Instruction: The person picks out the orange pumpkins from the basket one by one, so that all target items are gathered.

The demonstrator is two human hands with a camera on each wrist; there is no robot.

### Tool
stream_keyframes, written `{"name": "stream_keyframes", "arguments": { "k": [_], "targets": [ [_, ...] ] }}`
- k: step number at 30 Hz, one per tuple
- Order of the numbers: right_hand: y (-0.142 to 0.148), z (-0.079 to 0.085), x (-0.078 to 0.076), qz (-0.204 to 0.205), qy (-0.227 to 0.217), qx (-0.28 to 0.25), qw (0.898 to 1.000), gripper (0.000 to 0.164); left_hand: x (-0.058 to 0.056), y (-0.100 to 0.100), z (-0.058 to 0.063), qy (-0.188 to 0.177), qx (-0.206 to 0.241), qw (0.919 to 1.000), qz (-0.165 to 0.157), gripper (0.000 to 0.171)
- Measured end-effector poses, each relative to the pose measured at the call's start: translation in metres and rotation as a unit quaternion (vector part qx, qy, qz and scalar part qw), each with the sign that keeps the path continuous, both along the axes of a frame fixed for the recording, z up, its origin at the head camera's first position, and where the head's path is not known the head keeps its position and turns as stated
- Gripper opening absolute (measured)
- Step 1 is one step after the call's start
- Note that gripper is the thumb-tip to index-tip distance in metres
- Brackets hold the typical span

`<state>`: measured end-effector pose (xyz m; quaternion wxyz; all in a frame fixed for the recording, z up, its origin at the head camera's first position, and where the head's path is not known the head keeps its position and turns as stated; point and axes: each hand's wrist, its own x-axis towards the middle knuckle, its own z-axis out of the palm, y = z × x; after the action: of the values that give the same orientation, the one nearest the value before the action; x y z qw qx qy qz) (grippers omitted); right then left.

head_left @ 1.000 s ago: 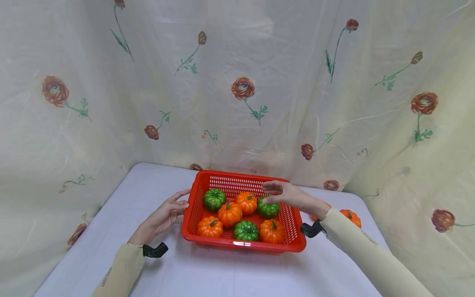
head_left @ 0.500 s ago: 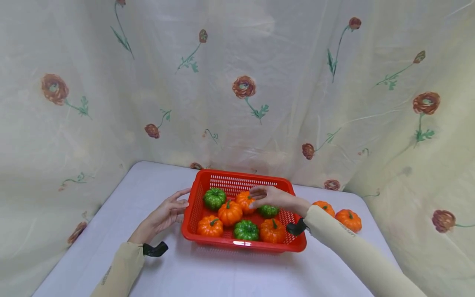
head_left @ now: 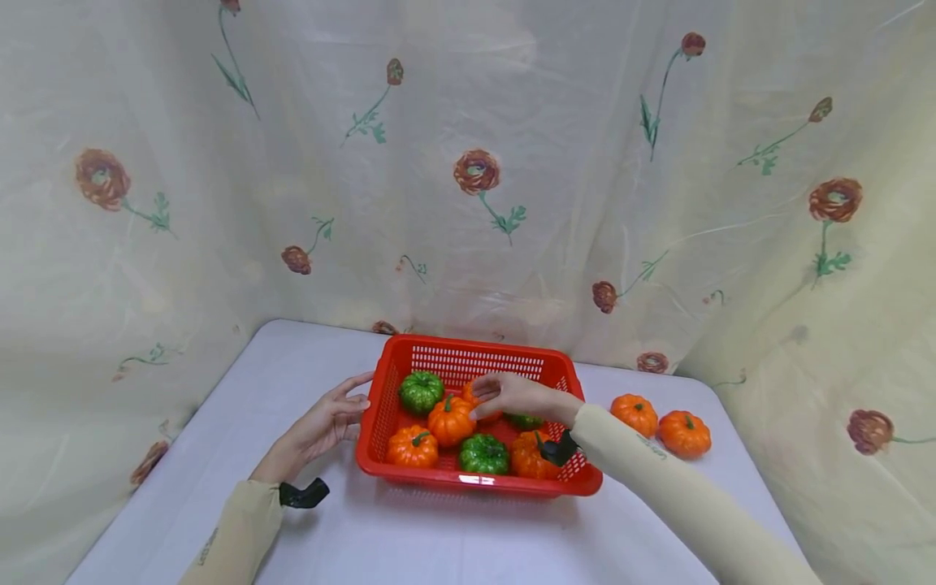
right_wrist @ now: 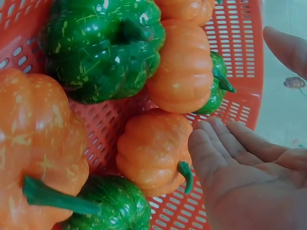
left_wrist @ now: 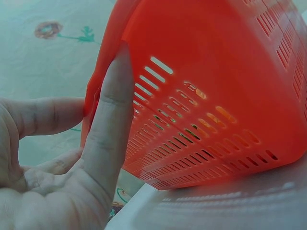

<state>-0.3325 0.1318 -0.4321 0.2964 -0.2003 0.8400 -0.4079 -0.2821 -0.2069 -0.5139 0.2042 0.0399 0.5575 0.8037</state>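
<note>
A red plastic basket point(head_left: 512, 486) holds several small pumpkins, some orange, some speckled green. My left hand point(head_left: 322, 426) grips the basket's left rim, with fingers on both sides of the rim in the left wrist view. Above the pumpkins is my right hand point(head_left: 522, 396), fingers extended and thumb apart, holding nothing. Its fingertips are close to an orange pumpkin point(right_wrist: 151, 151) in the right wrist view; whether they touch it I cannot tell. In the head view this hand partly hides a green pumpkin point(head_left: 524, 422) and the back orange pumpkin point(head_left: 470, 388).
Two orange pumpkins point(head_left: 685, 434) sit on the white table point(head_left: 351, 536) right of the basket, beyond the right forearm. A flowered curtain point(head_left: 541, 268) hangs behind the table and along both sides.
My right hand has moved left over the basket, from the green pumpkin at the right toward the orange ones, uncovering the two pumpkins on the table. The left hand keeps its place on the rim.
</note>
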Motion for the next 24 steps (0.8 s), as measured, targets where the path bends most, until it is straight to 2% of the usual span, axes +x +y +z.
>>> {"name": "stream_keyframes", "arguments": {
  "k": [12,24],
  "targets": [
    [-0.012,-0.016,-0.005,0.0,0.016,0.031,0.999,0.067,0.002,0.002,0.003,0.003,-0.005,1.0,-0.002,0.063],
    [-0.022,-0.018,0.001,-0.022,0.046,0.047,0.998,0.061,0.001,0.0,0.002,0.002,0.001,1.0,-0.003,0.063]
  ]
}}
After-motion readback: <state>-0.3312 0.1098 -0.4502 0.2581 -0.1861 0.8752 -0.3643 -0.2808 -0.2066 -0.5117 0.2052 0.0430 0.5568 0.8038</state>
